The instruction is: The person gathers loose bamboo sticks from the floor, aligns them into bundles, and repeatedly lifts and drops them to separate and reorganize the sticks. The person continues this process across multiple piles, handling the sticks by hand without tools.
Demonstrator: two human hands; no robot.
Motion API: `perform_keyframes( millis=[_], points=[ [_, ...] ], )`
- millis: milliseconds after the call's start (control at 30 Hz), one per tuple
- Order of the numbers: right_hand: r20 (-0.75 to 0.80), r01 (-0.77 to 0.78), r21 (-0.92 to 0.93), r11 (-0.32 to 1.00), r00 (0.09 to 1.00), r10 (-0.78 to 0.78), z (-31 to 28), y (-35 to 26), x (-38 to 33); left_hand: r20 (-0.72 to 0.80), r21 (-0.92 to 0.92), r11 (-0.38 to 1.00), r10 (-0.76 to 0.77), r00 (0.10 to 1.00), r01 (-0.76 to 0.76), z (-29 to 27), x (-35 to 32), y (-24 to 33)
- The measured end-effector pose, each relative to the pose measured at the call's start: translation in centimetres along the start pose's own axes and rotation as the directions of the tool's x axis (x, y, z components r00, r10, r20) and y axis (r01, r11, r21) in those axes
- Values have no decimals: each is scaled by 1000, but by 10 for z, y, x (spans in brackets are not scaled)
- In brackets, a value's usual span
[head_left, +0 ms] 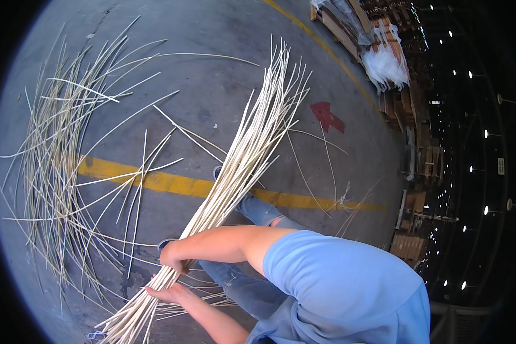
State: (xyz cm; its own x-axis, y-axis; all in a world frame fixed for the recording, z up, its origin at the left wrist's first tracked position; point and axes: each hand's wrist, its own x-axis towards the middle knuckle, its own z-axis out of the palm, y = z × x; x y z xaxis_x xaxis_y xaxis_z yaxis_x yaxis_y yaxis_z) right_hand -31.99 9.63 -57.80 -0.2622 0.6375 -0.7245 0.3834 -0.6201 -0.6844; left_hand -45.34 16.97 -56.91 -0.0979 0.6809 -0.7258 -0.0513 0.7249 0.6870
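Note:
A thick bundle of long, thin, pale canes (241, 166) slants across the view from the top middle to the lower left. Near its lower end my right hand (175, 259) is closed round it from above. Just below, my left hand (167, 293) grips the same bundle from the other side, with its palm partly under the canes. The upper part of the bundle fans out over my jeans-clad legs (243, 289). More loose canes (206, 295) lie below and behind my arms, partly hidden by them.
A wide, tangled spread of loose canes (54, 172) covers the concrete floor (206, 28) at the left. A yellow line (172, 182) crosses beneath the bundle. Right of it is a red floor mark (328, 117). Stacked wooden pallets (408, 249) and white plastic wrapping (386, 66) stand farther right.

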Motion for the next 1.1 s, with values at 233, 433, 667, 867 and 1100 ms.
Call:
perform_keyframes(
  millis=[233, 433, 667, 867, 1100],
  points=[
    [-2, -29, -83, 996, 1000, 29, -7, -67, 59, -7, -36, 997, 70, 998, -70, -24, 45, 62],
    [83, -79, -26, 997, 993, 81, -9, -135, 114, -36, -25, 1000, -10, 999, 9, -62, 101, 122],
    [319, -254, 5, 967, 917, 239, 1, -191, 199, 26, 50, 994, -102, 994, 101, -96, 164, 172],
    [103, -358, 27, 933, 930, 354, -18, -188, 140, 47, -31, 960, -277, 960, 279, -92, 176, 133],
    [31, -454, 2, 891, 891, 454, -42, -177, 99, 158, -49, 922, -373, 914, 384, -53, 156, 111]
  ],
)
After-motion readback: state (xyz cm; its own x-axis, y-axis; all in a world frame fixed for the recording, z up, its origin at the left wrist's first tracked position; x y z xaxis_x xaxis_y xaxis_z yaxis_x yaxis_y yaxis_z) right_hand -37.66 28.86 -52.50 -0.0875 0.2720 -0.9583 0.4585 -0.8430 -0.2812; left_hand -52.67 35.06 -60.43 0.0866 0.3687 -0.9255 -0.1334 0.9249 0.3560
